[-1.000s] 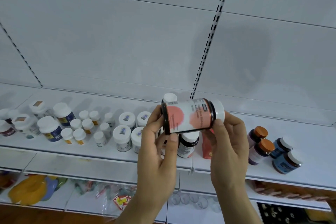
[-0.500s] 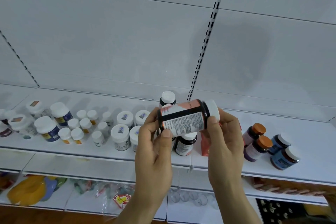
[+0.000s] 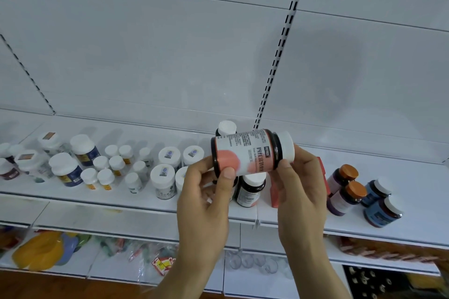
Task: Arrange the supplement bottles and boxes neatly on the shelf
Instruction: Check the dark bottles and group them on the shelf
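I hold a dark supplement bottle (image 3: 250,152) with a white cap and a white-and-coral label sideways above the white shelf (image 3: 425,201), cap to the right. My left hand (image 3: 206,199) grips its base end, thumb on the label. My right hand (image 3: 301,187) grips the cap end. Behind my hands stand two similar dark bottles (image 3: 250,189) and a red box (image 3: 275,196), partly hidden.
Several white-capped bottles (image 3: 162,177) crowd the shelf's left half. Two orange-capped purple bottles (image 3: 345,192) and two blue bottles (image 3: 381,206) lie at the right. A slotted upright (image 3: 279,56) runs up the back panel. Lower shelves hold packaged goods (image 3: 41,247).
I have rolled the bottle in my hands: the label went from coral face, to the printed text side, to partly coral again. The bottle stays above the same spot.
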`<state>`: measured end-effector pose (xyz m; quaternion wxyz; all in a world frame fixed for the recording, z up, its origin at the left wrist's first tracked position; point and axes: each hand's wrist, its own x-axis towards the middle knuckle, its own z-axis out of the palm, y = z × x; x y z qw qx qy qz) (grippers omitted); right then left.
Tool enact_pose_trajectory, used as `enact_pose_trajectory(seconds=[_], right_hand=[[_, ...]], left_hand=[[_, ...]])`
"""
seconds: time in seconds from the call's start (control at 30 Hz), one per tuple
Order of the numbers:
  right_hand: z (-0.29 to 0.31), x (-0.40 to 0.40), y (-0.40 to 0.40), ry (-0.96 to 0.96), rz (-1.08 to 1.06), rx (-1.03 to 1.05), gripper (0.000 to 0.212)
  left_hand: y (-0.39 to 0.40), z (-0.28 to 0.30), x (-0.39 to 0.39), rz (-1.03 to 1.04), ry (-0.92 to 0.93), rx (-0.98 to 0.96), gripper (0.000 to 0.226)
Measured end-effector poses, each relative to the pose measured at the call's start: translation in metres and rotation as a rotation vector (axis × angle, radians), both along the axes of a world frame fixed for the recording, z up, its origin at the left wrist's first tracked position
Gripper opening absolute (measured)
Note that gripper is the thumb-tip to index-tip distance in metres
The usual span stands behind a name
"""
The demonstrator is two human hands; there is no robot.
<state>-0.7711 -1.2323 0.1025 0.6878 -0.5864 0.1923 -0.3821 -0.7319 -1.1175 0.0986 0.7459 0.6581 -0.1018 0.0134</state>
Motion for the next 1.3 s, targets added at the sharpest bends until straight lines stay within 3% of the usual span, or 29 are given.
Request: enact_pose_trajectory(seconds=[0.1,0.27,0.5,0.67,0.8,0.97,1.07,1.3], right_hand=[[0.002,0.0,0.001,0.014,-0.024,-0.004,0.022],[0.007,0.001,0.001,0.072,-0.076,-0.039,0.032],[0.007,-0.002,-0.003,0.032,0.033,0.011,0.012],[0.009,-0.003,0.001,0.063,-0.019,-0.023,0.03],[0.009,-0.004,-0.001,0.058,-0.006,-0.006,0.017],[0.011,-0.005,0.0,0.044,-0.002,0.018,0.013],[0.012,-0.005,-0.001,0.037,-0.016,0.012,0.016],[0.013,-0.008,0.007,-0.088,0.032,-0.143,0.037]], left_hand=[[0.002,0.0,0.003,-0.024,-0.001,0.03,0.018],[0.001,-0.004,0.002,-0.109,-0.026,0.005,0.035],[0.001,-0.001,0.001,-0.007,0.015,0.011,0.023],[-0.001,0.004,-0.002,-0.05,-0.049,-0.045,0.021],[0.0,0.003,-0.001,-0.041,-0.043,0.001,0.017],[0.003,0.003,-0.002,-0.013,0.005,0.021,0.019],[0.004,0.001,0.001,-0.064,0.083,-0.037,0.032],[0.004,-0.006,0.01,-0.077,0.305,0.016,0.029]])
